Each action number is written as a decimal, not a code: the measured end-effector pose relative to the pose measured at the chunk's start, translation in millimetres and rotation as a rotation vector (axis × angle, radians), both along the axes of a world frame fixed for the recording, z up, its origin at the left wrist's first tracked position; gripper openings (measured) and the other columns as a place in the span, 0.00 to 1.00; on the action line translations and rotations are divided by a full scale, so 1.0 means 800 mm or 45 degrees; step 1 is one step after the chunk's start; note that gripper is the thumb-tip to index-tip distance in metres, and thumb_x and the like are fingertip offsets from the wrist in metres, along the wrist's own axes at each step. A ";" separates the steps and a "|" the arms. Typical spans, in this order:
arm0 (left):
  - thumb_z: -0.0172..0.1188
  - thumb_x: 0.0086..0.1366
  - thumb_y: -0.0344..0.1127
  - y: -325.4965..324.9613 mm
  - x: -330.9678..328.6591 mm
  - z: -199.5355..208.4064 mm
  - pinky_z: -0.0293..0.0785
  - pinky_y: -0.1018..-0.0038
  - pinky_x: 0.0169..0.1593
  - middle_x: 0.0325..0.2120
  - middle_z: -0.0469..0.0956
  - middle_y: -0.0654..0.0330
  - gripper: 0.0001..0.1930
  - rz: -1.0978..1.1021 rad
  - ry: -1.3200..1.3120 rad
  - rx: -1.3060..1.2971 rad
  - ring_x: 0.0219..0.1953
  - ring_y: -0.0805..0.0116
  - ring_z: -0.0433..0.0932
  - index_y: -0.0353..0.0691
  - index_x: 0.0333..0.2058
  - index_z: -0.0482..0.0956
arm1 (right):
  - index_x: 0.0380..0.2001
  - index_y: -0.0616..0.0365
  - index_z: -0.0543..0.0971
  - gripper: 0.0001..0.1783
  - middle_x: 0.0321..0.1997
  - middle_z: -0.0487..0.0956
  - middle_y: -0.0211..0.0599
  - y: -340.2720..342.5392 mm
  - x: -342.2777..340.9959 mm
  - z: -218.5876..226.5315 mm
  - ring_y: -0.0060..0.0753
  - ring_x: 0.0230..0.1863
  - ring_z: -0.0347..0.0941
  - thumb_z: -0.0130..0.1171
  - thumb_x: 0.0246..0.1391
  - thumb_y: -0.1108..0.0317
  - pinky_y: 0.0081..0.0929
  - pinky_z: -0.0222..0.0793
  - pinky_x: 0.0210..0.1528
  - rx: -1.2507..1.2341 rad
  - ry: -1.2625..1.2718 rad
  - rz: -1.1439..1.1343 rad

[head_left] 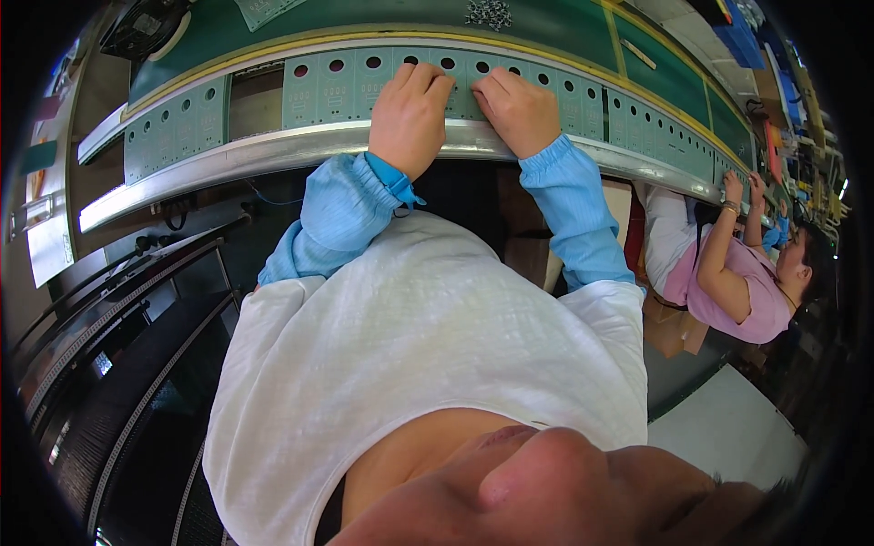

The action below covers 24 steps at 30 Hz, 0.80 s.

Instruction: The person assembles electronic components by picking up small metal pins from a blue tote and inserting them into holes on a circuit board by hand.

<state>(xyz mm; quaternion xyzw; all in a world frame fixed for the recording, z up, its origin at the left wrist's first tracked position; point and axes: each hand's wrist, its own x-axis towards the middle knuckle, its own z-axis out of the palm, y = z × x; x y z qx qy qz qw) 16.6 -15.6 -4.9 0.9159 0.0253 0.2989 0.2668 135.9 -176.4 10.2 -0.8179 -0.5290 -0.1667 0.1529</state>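
A long pale-green circuit board panel [337, 96] with a row of round dark holes lies in a metal rail track [300, 144] in front of me. My left hand [410, 118] rests over the panel's middle, its fingers curled down and pinched together. Just to its right, my right hand [521, 111] is bent over the same panel, thumb and fingers closed. Whatever is between the fingertips is too small or hidden to make out. A blue strap [391, 177] circles my left wrist, and light-blue sleeves cover both forearms.
Another green panel [177, 127] sits in the track at left, past a gap, and a further panel [637, 127] at right. Small metal parts [489, 14] lie heaped on the green bench [555, 32]. Black racks [137, 400] stand at lower left. A co-worker [737, 282] works at far right.
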 end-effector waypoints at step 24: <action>0.66 0.63 0.37 0.068 0.167 0.007 0.80 0.55 0.44 0.36 0.81 0.58 0.06 0.098 0.363 -0.015 0.41 0.51 0.82 0.46 0.36 0.85 | 0.45 0.47 0.85 0.12 0.39 0.83 0.32 -0.024 0.042 0.019 0.43 0.43 0.80 0.63 0.58 0.69 0.40 0.77 0.42 0.134 0.459 -0.026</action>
